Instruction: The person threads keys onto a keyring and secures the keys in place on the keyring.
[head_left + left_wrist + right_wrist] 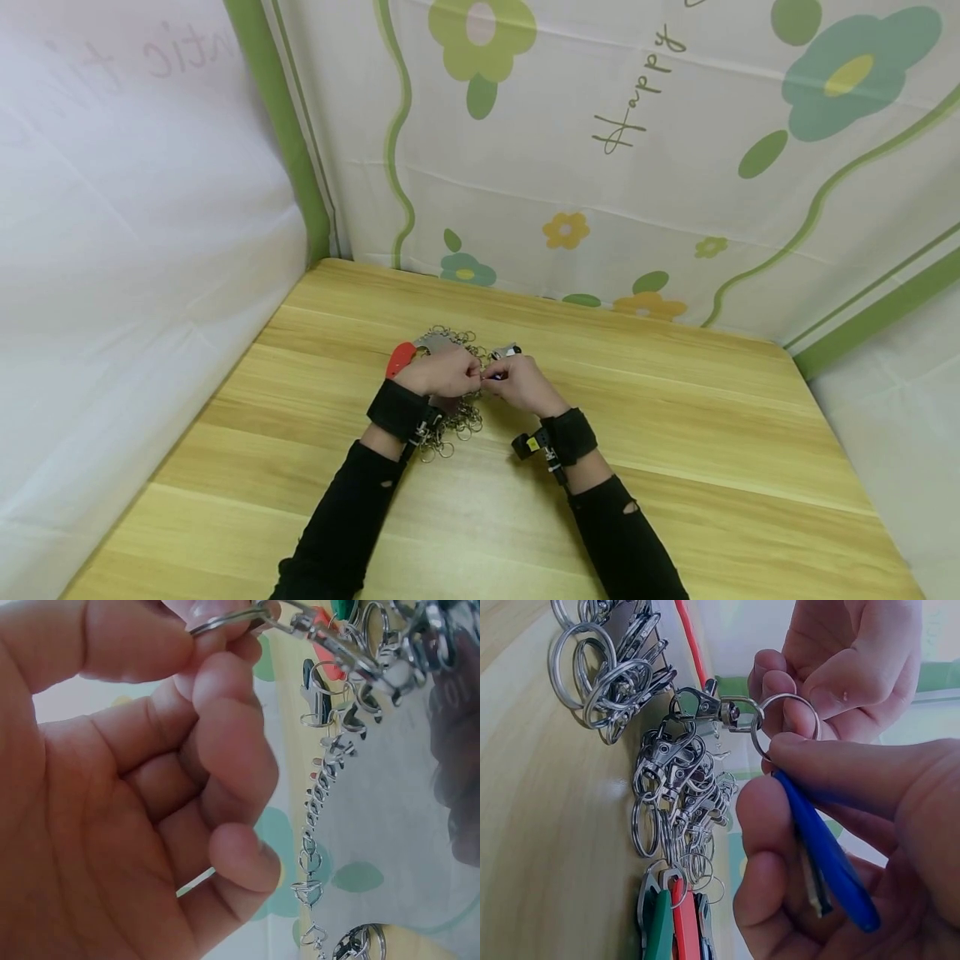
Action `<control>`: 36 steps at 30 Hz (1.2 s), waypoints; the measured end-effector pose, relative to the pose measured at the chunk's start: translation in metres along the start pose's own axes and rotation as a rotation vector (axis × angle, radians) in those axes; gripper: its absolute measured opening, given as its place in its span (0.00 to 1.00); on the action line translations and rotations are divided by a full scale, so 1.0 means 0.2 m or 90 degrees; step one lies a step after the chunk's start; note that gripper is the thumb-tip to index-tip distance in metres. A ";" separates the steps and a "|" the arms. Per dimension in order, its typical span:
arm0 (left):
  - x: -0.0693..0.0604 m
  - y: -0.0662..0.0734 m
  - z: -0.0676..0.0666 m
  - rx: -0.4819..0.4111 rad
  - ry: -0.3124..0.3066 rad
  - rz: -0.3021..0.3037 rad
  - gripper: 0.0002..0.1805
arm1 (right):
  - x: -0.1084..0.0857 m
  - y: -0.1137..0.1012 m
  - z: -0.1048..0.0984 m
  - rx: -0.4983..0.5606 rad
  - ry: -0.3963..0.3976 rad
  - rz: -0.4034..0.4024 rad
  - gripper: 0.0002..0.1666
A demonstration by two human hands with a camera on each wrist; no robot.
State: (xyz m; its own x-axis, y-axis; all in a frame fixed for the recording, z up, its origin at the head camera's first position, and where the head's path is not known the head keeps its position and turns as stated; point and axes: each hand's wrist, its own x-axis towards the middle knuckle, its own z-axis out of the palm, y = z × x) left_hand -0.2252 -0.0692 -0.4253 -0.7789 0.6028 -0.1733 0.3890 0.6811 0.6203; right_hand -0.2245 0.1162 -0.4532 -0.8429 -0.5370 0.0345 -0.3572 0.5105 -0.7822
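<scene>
My left hand (447,372) pinches a split key ring (232,619) between thumb and fingertips; its other fingers are loosely bent. A swivel clasp (731,712) joins that ring to a shiny grey flat piece (405,802), which has many clasps and rings along its edge. My right hand (525,385) grips a small blue-and-metal piece (829,859), its thumb against the same key ring (814,720). Whether the blue piece is threaded on the ring is hidden by the thumb. A red part (401,360) shows beside my left wrist.
Beyond my right hand lies a small silver-and-black piece (506,352). Green (658,930) and red (686,919) pieces hang from rings in the right wrist view. The wooden table (675,433) ends at a flowered cloth (562,167) behind and a white cloth at left.
</scene>
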 end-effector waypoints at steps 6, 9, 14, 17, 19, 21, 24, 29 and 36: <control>0.00 0.00 0.00 0.006 0.000 -0.012 0.18 | 0.00 0.00 0.00 0.004 0.000 -0.005 0.07; 0.01 0.00 0.00 0.010 0.000 -0.015 0.18 | 0.00 0.00 0.00 0.003 0.000 -0.009 0.07; 0.01 0.00 0.00 0.020 0.001 -0.018 0.19 | 0.00 0.00 0.00 0.004 -0.001 -0.016 0.07; 0.01 0.00 0.01 0.024 -0.001 -0.022 0.19 | 0.00 0.00 0.00 0.003 -0.003 -0.025 0.06; 0.01 0.00 0.01 0.022 -0.005 -0.025 0.19 | 0.00 0.00 0.00 0.002 -0.005 -0.030 0.06; 0.01 0.00 0.01 0.016 -0.006 -0.023 0.18 | 0.00 0.00 0.00 0.000 -0.007 -0.033 0.06; 0.01 0.00 0.01 0.014 -0.007 -0.019 0.18 | 0.00 0.00 0.00 -0.002 -0.007 -0.033 0.06; 0.01 -0.01 0.01 0.018 -0.009 -0.017 0.18 | 0.00 0.01 0.00 -0.006 -0.006 -0.030 0.06; 0.01 0.00 0.00 0.017 -0.015 -0.020 0.18 | 0.00 0.01 0.00 0.002 -0.008 -0.025 0.06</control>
State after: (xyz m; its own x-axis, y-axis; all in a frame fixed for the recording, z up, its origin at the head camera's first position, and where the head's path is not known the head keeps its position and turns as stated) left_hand -0.2261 -0.0687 -0.4269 -0.7793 0.5901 -0.2110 0.3775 0.7108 0.5935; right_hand -0.2257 0.1163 -0.4554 -0.8227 -0.5655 0.0578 -0.3894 0.4867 -0.7820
